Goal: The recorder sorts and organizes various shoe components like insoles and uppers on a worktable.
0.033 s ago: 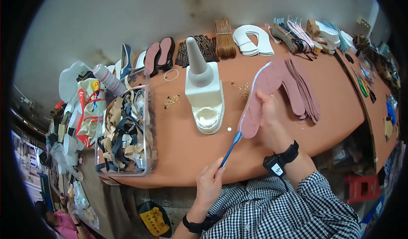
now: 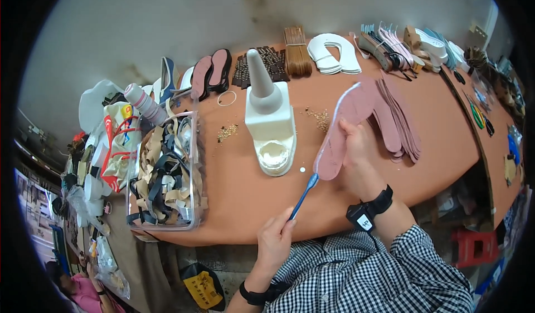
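My left hand [image 2: 274, 238] is closed around the handle of a slim blue brush [image 2: 302, 197]. The brush's head touches the near left end of a pink insole [image 2: 333, 151]. Along the insole's left edge runs a line of white glue, up to its rounded far end. My right hand [image 2: 356, 148] grips this insole from its right side, fingers partly hidden beneath it. Just beyond lies a fanned stack of pink insoles [image 2: 398, 126], partly covered by the held one. Left of the brush stands a white glue dispenser [image 2: 271, 118] with a grey cone and a glue-filled cup [image 2: 274, 153].
A clear plastic box [image 2: 195, 171] of strap scraps stands at the left. Along the wall lie dark pink-topped soles [image 2: 210, 74], a brown strip bundle [image 2: 298, 54], white U-shaped pieces [image 2: 334, 54] and tied straps [image 2: 393, 48]. Green-handled scissors [image 2: 477, 115] lie far right; a red stool [image 2: 473, 246] stands below.
The view has shifted slightly. The far end of the held insole sits a touch nearer to me, while both hands keep the same hold.
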Demonstrator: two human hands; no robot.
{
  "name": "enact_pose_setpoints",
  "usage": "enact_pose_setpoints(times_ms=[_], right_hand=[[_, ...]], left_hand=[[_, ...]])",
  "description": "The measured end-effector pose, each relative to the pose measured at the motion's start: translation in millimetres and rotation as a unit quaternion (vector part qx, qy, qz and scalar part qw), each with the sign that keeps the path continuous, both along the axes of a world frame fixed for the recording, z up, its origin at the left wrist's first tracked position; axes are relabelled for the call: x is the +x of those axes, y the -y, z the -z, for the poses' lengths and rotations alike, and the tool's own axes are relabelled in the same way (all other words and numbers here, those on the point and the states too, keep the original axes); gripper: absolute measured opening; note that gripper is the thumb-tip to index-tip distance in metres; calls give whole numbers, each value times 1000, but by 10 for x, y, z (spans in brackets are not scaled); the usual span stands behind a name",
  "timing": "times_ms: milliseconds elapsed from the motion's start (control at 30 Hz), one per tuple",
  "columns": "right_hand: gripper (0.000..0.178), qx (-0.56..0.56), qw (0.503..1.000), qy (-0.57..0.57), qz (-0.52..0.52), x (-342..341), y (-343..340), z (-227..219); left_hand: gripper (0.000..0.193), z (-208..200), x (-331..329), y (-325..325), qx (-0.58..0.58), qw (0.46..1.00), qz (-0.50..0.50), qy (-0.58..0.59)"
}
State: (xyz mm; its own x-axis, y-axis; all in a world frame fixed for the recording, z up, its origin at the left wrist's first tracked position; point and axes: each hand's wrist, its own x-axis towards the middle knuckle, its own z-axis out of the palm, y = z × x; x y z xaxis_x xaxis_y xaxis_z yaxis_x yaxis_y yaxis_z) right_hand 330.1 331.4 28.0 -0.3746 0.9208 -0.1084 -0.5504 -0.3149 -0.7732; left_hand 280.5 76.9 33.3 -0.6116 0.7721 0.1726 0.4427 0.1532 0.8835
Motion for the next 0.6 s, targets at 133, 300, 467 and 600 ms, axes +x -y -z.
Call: enact_pose_setpoints(times_ms=[133,300,467,600], right_hand=[[19,9,999,4,52,47,-55,-14],[21,-7,997,-19,72,117,9,-110],[19,-38,996,-49,57,241,-37,-32],[23,-52,997,-48,34,344,-77,12]], left_hand=[[24,6,-189,114,-19,999,-50,-2],[24,-221,-529,96,-112,987,-111,-35],[23,-374,-699,-129,-138,960,-54,-236],[15,-524,-765,-364,-249,918,-42,-306]])
